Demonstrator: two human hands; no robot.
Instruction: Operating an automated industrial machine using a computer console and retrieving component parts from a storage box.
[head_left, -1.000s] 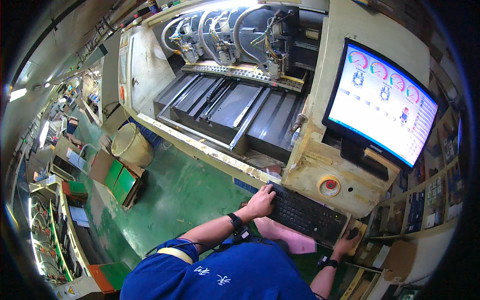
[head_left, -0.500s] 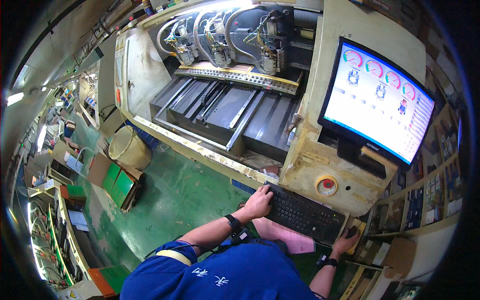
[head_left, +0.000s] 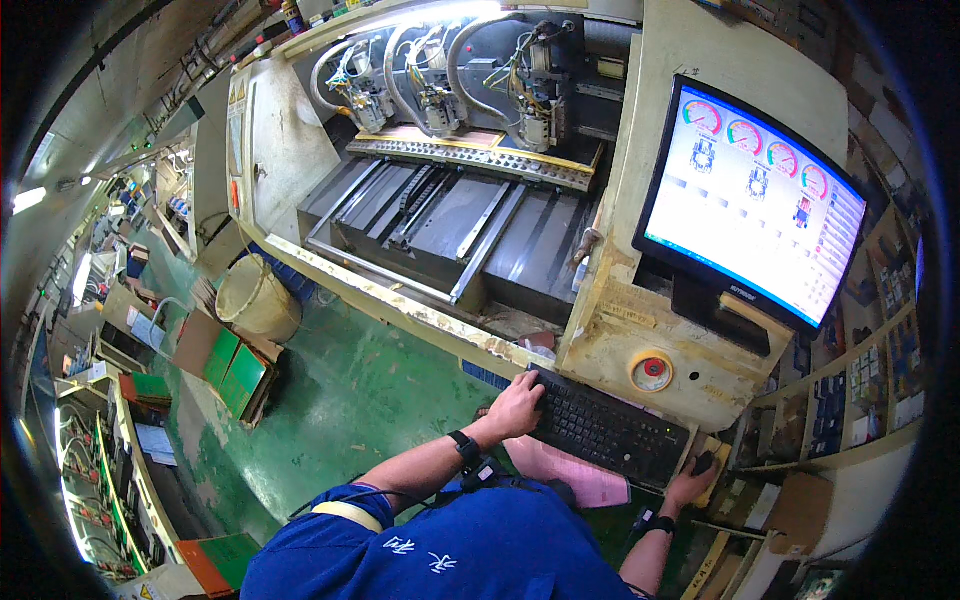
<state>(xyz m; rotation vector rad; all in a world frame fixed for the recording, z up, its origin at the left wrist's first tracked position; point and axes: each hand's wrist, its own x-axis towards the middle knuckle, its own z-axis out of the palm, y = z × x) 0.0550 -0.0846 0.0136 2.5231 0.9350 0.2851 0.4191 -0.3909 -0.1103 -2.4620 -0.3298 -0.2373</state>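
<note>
My left hand is at the left end of a black keyboard, its fingers bent over that corner. The keyboard lies slanted along the front of a machine cabinet. To its right, my right hand is closed over a dark computer mouse on a small yellowish board. Part of the mouse hides under my fingers. Above the keyboard a black monitor shows several round dials and small machine pictures. Pink sheets of paper hang below the keyboard, partly covered by it.
Behind the keyboard stands a machine with three cabled spindle heads over a bed with metal rails. A red stop button sits below the monitor. On the green floor are a pale bucket and cardboard with green sheets. Shelves line the right.
The view has shifted very slightly. Both hands keep their places on the keyboard and mouse, and the machine's heads look unmoved.
</note>
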